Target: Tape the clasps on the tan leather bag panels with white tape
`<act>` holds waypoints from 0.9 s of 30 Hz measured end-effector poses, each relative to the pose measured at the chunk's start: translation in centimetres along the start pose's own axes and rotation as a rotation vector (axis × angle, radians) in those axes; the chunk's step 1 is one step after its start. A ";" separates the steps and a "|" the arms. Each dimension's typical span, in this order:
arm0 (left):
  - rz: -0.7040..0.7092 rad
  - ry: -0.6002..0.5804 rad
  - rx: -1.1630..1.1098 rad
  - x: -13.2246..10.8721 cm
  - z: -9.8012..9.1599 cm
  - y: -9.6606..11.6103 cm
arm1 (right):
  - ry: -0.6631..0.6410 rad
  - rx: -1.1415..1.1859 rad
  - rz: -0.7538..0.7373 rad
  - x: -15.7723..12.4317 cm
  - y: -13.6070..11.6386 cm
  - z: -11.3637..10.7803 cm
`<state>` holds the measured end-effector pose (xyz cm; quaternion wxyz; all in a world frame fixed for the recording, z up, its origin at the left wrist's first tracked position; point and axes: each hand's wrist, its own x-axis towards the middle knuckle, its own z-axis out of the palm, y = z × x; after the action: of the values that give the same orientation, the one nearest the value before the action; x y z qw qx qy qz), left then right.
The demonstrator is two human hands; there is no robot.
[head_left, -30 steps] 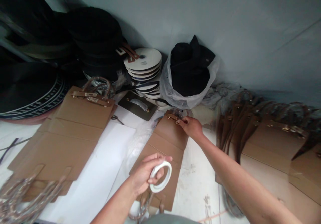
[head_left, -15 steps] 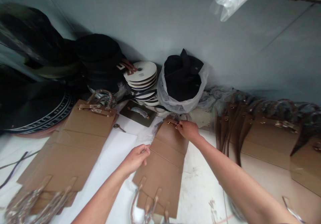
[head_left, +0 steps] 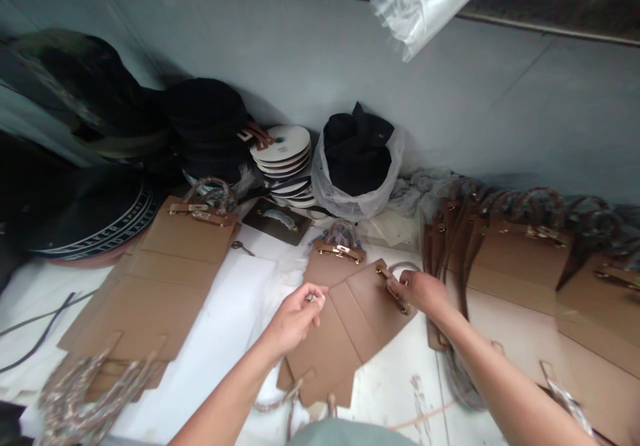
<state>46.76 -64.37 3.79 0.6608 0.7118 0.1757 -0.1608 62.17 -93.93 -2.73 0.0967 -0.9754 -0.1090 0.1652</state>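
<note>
A flat brown bag panel [head_left: 345,326] with a handle at each end lies slantwise over another brown panel [head_left: 316,271], whose gold-coloured clasp faces up. At the upper right end of the top panel, by its metal fittings and handle, my right hand [head_left: 425,291] is closed on it. My left hand [head_left: 297,319] is over the panel's left edge, thumb and fingers curled together; a small whitish bit shows at the fingertips, too small to name. The far-end handles are partly hidden by a green-grey garment at the bottom.
Stacked brown panels [head_left: 175,286] with plastic-wrapped handles lie left. More brown panels [head_left: 520,266] stand right. Behind are ribbon spools [head_left: 285,143], a bagged black roll [head_left: 357,159], black webbing rolls [head_left: 205,113] and a dark green panel [head_left: 275,223]. Plastic film [head_left: 425,6] hangs above.
My right hand has drawn the top panel's far end to the right and nearer, turning it aslant and uncovering the clasp of the panel below. The view has shifted slightly.
</note>
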 end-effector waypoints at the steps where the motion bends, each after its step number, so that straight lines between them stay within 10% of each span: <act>1: 0.024 -0.013 -0.010 -0.2 0.5 -0.1 | 0.048 0.142 -0.029 -1.0 -0.8 -0.3; 8: 0.037 -0.104 -0.052 -1.4 3.7 -0.1 | -0.247 1.182 -0.260 -7.6 -10.2 -1.0; 27: 0.019 -0.034 0.010 -2.3 4.6 -2.3 | -0.138 1.137 -0.213 -9.8 -12.0 1.4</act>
<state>43.65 -68.89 2.46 0.6616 0.7139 0.1569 -0.1675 50.53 -84.62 1.66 0.6141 -0.7408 -0.1068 0.2504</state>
